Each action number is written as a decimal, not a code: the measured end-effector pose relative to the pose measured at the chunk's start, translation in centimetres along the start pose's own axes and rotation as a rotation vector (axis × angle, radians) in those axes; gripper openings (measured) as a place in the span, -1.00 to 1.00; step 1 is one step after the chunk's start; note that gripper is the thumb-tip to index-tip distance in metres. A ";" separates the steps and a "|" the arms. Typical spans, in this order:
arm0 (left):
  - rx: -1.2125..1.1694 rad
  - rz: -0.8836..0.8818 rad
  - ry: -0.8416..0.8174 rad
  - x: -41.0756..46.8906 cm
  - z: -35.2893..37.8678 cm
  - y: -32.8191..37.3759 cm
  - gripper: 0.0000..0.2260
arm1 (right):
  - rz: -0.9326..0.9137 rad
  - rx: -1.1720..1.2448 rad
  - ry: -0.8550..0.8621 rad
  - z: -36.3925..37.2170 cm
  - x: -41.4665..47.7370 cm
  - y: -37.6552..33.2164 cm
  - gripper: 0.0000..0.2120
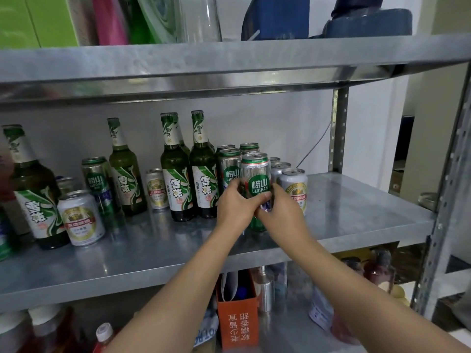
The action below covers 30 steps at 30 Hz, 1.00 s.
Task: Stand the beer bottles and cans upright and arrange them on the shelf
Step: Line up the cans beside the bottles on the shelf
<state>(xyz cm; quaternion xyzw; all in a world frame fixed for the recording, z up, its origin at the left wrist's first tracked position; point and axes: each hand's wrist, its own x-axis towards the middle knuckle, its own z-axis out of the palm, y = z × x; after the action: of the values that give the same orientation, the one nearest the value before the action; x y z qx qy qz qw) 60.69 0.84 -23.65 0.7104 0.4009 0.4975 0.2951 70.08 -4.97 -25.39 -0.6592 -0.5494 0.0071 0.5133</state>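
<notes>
Far left, at nine o'clock on the metal shelf [356, 212], a green bottle [30, 189] stands upright with a white-and-gold can [81, 217] just beside it. Next come a tall green can [98, 182], another bottle [126, 171] and a small can [157, 189] set further back — all standing, but loosely spaced.

At centre, two bottles [178, 174] stand shoulder to shoulder, and here's the action: the left hand [235, 205] and right hand [280, 210] both wrap the tall Laoshan can [256, 179], fingers curled round its lower half and thumbs pressing the front. The can is upright, and its base looks to be on or just above the shelf — I cannot tell which.

At three o'clock of it, the silver can [294, 186] sits close, with more cans lined up behind.

The call here: slide it back flush with its green twin [229, 169], keep it vertical, hold low, and ease off gently so neither neighbour gets knocked.
</notes>
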 end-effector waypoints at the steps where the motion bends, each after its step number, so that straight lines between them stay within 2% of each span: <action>1: -0.003 -0.005 0.002 0.1 0.2 0.0 -0.55 | 0.001 -0.067 0.025 -0.1 -0.3 0.2 -0.66; 5: -0.047 -0.026 -0.017 0.8 0.8 0.1 -0.49 | 0.034 -0.189 0.051 -0.6 -1.0 0.6 -0.72; 13: -0.025 -0.008 -0.023 1.3 1.8 0.2 -0.56 | 0.093 -0.162 0.068 0.4 -0.1 0.7 -0.80; 22: -0.115 0.020 -0.081 1.3 1.6 -1.8 -0.45 | 0.109 -0.138 0.113 1.4 0.7 0.8 -0.84; 30: -0.204 0.004 -0.101 1.4 1.4 -3.3 -0.49 | 0.114 -0.164 0.133 2.8 2.0 0.5 -0.85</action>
<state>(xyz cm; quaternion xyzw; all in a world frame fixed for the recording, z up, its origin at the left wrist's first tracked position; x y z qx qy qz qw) 61.33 3.68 -26.21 0.7017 0.3314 0.4999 0.3845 69.67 -1.59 -25.93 -0.7282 -0.4747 -0.0524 0.4916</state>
